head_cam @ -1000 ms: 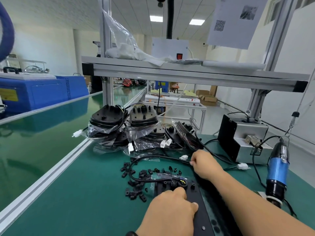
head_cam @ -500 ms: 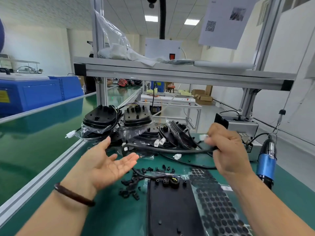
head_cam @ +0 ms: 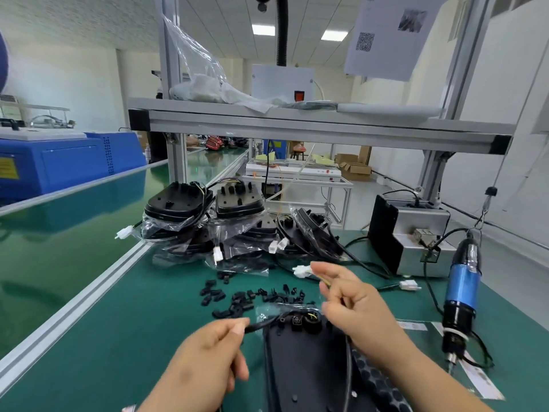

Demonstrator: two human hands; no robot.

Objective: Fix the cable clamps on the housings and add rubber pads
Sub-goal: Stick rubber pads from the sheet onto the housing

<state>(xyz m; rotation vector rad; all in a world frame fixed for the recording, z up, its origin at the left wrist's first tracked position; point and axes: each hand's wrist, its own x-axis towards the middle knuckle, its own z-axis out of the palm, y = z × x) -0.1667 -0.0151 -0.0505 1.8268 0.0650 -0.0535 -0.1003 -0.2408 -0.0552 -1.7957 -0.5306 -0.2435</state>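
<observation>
Cable (head_cam: pixel 262 325) pinched by left hand (head_cam: pixel 208 364); right hand (head_cam: pixel 359 310) fingers (head_cam: pixel 335 275) pinch its wires (head_cam: pixel 324 282).

Of the person, only two hands, a wrist and a forearm were shown. The left hand (head_cam: pixel 205 361) was seen bare, with its thumbnail (head_cam: pixel 238 328) cut short and left plain, with a faint gloss. The right hand (head_cam: pixel 359 310) was likewise seen bare; its fingers (head_cam: pixel 332 272) were softened by blur, so their nails could not be made out. The right forearm (head_cam: pixel 430 379) was uncovered as far as the lower edge of the view. Of the left arm only the wrist was shown, also uncovered. Beside that wrist a small pale shape (head_cam: pixel 128 408) was cut off by the frame, and what it was could not be told.
</observation>
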